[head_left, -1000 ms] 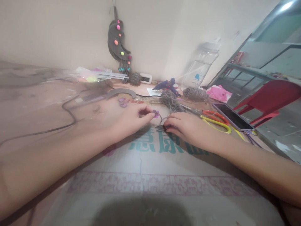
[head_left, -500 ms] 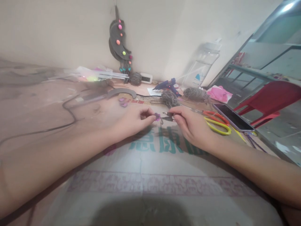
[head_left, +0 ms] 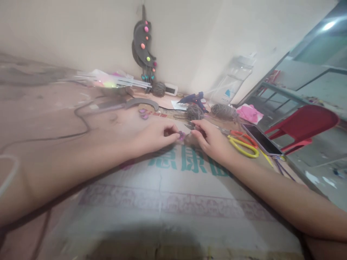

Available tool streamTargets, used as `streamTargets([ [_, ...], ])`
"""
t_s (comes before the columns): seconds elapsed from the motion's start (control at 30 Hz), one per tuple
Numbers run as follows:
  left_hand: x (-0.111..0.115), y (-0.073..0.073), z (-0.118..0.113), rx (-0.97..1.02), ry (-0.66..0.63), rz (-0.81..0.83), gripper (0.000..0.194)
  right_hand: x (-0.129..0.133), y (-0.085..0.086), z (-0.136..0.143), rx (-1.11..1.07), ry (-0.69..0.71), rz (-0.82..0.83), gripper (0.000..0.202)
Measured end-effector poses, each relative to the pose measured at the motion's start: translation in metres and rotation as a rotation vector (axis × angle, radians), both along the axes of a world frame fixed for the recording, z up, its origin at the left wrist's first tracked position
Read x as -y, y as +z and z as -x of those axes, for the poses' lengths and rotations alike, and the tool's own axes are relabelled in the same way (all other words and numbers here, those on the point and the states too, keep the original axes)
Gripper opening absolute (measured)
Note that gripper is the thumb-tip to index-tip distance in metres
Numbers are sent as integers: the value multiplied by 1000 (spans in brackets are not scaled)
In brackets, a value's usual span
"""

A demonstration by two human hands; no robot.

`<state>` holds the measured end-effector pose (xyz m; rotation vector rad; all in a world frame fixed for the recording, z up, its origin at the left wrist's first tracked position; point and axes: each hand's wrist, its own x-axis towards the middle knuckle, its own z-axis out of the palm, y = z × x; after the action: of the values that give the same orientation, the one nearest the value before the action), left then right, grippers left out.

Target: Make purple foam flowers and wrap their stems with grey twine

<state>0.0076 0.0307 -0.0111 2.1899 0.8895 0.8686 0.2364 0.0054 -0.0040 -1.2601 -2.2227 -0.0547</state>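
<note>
My left hand (head_left: 159, 135) is closed, with thumb and forefinger pinching a small purple flower-shaped piece (head_left: 181, 135). Facing it a short gap away, my right hand (head_left: 207, 137) has its fingers curled around a dark pointed tool (head_left: 189, 124). Only the tool's tips show past the fingers, blurred, so I cannot make out its kind. Behind my right wrist are scissors with orange and yellow handles (head_left: 244, 143). Just beyond both hands lies a ball of grey yarn (head_left: 195, 112).
A printed sheet (head_left: 151, 224) covers the table. Further back are purple pieces (head_left: 143, 114), a grey crescent (head_left: 143, 103), a blue glue gun (head_left: 192, 98), more yarn (head_left: 223, 111) and a water bottle (head_left: 234, 81). A phone (head_left: 261, 139) lies at right; a red chair (head_left: 311, 124) stands beyond.
The view has shifted slightly. My right hand has tilted, and the pointed tips now sit higher, away from the purple piece. A dark loop hanging by the piece no longer shows clearly.
</note>
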Motion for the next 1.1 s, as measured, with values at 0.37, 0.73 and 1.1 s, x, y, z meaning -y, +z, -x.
streamTargets([
  [0.37,-1,-1,0,17,117,-60,23,1,2,-5,1,13,3,31],
  [0.73,-3,-4,2,-13,26,0,23,3,5,2,14,-3,73,35],
  [1.1,-3,-4,3,-33,11,5,21,2,3,-2,-4,51,51,34],
])
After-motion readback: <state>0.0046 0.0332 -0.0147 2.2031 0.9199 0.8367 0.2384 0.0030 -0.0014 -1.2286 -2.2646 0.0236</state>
